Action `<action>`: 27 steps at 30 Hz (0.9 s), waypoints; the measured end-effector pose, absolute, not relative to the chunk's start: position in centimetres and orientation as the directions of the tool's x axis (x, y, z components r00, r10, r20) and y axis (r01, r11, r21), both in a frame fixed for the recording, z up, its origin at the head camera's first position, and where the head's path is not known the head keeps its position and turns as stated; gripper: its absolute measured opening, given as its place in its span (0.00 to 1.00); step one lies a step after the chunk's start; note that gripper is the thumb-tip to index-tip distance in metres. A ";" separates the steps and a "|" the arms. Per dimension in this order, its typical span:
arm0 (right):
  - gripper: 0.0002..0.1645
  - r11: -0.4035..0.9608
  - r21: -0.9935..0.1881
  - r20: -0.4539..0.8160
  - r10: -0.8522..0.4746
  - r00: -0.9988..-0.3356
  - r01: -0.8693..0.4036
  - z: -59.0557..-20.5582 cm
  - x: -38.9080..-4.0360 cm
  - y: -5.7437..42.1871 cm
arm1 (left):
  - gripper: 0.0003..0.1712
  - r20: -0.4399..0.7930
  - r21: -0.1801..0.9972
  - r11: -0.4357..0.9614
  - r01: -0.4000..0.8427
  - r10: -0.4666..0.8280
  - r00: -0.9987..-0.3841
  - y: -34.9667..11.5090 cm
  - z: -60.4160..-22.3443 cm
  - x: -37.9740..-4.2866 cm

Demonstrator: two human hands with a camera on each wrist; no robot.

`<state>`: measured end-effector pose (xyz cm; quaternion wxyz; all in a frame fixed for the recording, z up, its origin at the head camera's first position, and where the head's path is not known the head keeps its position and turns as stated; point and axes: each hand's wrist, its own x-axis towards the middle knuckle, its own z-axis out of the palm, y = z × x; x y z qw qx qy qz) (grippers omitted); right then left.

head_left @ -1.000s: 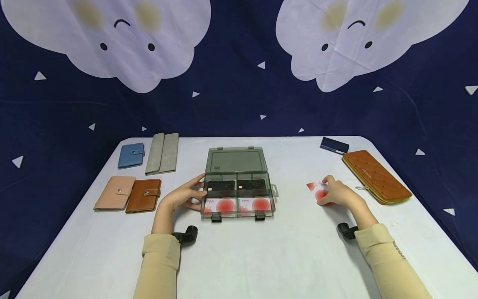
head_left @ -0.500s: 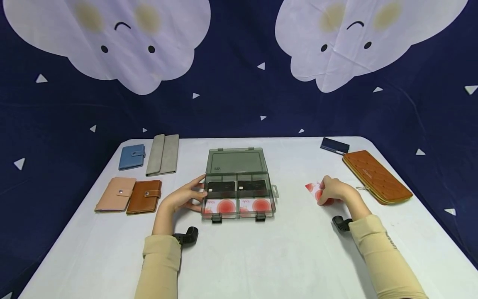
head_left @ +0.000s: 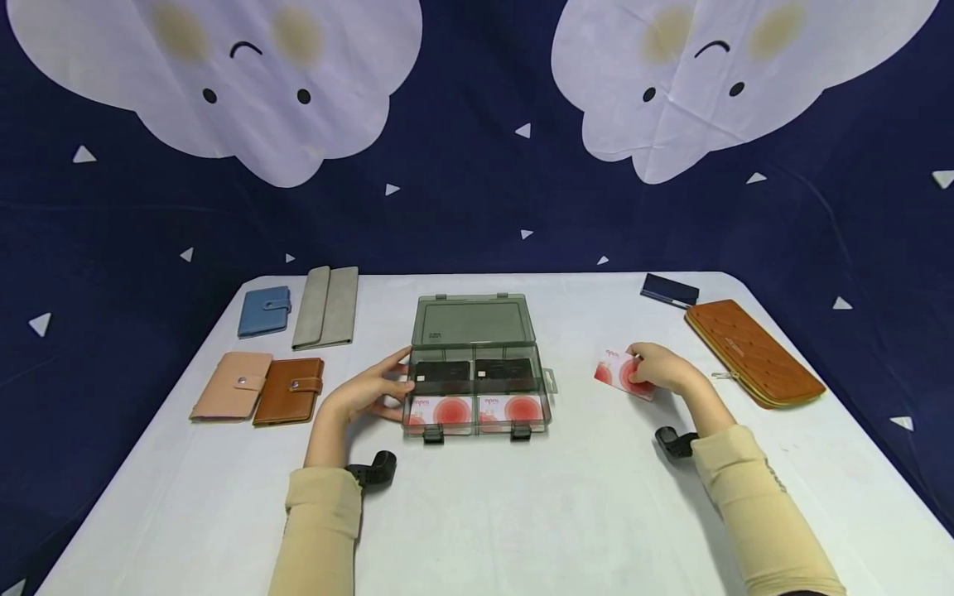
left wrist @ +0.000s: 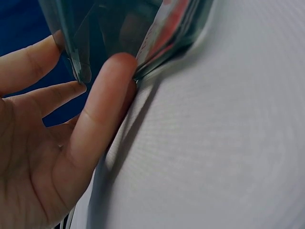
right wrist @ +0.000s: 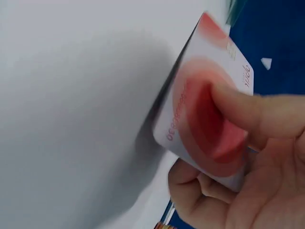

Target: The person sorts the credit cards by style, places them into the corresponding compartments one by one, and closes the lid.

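My right hand (head_left: 659, 368) pinches a white-and-red bank card (right wrist: 200, 71), thumb on its printed face and fingers behind. The card, tilted in the right wrist view, shows a chip and raised numbers. In the head view it is over the right half of the table. My left hand (head_left: 368, 391) touches the left side of a translucent green plastic box (head_left: 473, 310), fingers and thumb fairly straight in the left wrist view. The box's lid stands back, open. Black cards (head_left: 441, 377) lie in its two rear compartments, red-and-white cards (head_left: 441, 410) in the two front ones.
On the left lie a blue wallet (head_left: 264, 311), a grey folding wallet (head_left: 325, 308), a pink wallet (head_left: 233, 386) and a brown wallet (head_left: 289, 391). At right are a dark card holder (head_left: 669, 290) and an orange-brown zip purse (head_left: 753, 352). A white cloth covers the table (head_left: 581, 513).
The right hand has picked up the red-and-white card and shifted it slightly left; more of its face shows. The left hand and the box stay in place.
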<state>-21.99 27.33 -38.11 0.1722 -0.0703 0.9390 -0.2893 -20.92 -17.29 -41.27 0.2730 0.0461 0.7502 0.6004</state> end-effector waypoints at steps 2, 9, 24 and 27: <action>0.21 0.790 -0.610 -0.233 -0.245 -0.941 -0.055 -37.9 -21.9 26.7 | 0.44 -0.355 0.926 0.273 -0.261 0.397 -0.846 -17.3 -41.3 -20.9; 0.16 0.565 -0.821 -0.134 -0.330 -0.934 -0.082 -36.6 -21.1 23.3 | 0.44 -0.355 0.926 0.275 -0.259 0.397 -0.847 -17.3 -41.4 -20.9; 0.06 0.566 -0.764 0.058 -0.417 -0.907 -0.309 -37.0 -19.3 15.5 | 0.44 -0.357 0.927 0.265 -0.266 0.397 -0.846 -17.4 -41.4 -21.0; 0.04 0.615 -0.709 0.063 -0.433 -0.899 -0.345 -37.5 -19.0 14.7 | 0.44 -0.357 0.927 0.263 -0.268 0.395 -0.846 -17.4 -41.4 -21.1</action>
